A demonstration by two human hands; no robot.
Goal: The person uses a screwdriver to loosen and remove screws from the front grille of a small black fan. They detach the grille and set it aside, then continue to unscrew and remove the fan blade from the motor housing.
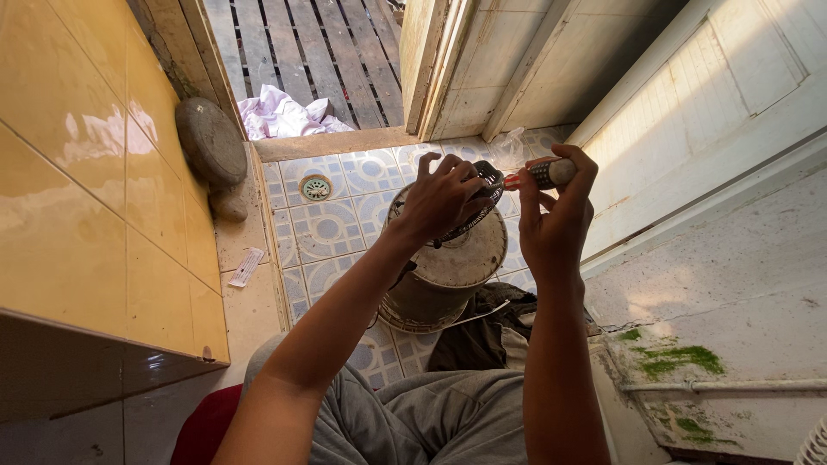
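Observation:
My left hand [439,200] grips a dark grille-like part [488,182] above an upturned dirty white bucket [448,267] that stands on the patterned floor tiles. My right hand [551,226] is closed around the handle of a screwdriver [543,175] with a grey, black and orange grip, whose tip points left into the grille part. Both hands are raised in front of me, close together, over the bucket. My knees in grey trousers [431,413] show at the bottom.
A yellow tiled wall [86,172] runs along the left. A round stone [211,142] leans by the doorway, a floor drain [316,187] lies near the threshold, crumpled cloth [284,116] outside on wooden slats. A white door [706,112] stands right. Dark fabric [482,327] lies beside the bucket.

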